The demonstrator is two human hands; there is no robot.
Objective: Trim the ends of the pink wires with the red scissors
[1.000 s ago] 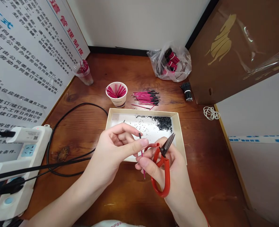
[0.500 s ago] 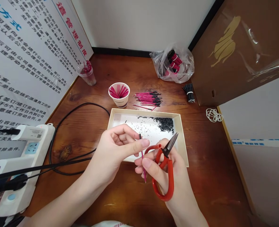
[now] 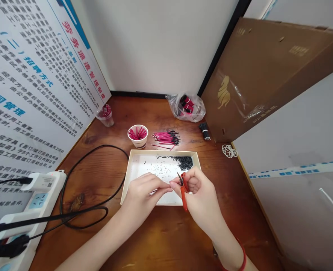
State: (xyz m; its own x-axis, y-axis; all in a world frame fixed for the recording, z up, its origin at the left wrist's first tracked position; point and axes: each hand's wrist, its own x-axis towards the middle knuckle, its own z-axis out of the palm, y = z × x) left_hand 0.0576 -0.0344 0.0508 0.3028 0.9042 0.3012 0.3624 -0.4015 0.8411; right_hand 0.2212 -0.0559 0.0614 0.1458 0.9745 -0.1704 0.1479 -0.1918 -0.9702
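My left hand [image 3: 146, 192] is closed in a pinch over the front of a shallow box [image 3: 124, 180]. Only a sliver of the thin wire [image 3: 154, 191] shows at its fingers; the rest is hidden. My right hand [image 3: 203, 194] holds red-handled scissors [image 3: 184, 197], their dark blades pointing up and to the left. Its thumb and fingertip meet the left fingertips at the wire's end. Inside the box lie a heap of black tubing scraps [image 3: 185, 162] and many tiny bits.
Behind the box stand a paper cup [image 3: 138, 143] of red wires and a pile of red-and-black wires [image 3: 166, 138]. Farther back are a plastic cup [image 3: 105, 118], a clear bag [image 3: 196, 111], a black wire bundle [image 3: 204, 130] and rubber bands [image 3: 229, 151]. A power strip [image 3: 38, 210] and cable lie left.
My hands have come together over the box, the wire now mostly hidden between the fingertips. The scissors have turned, blades now pointing up-left. The view has tilted up and shifted right.
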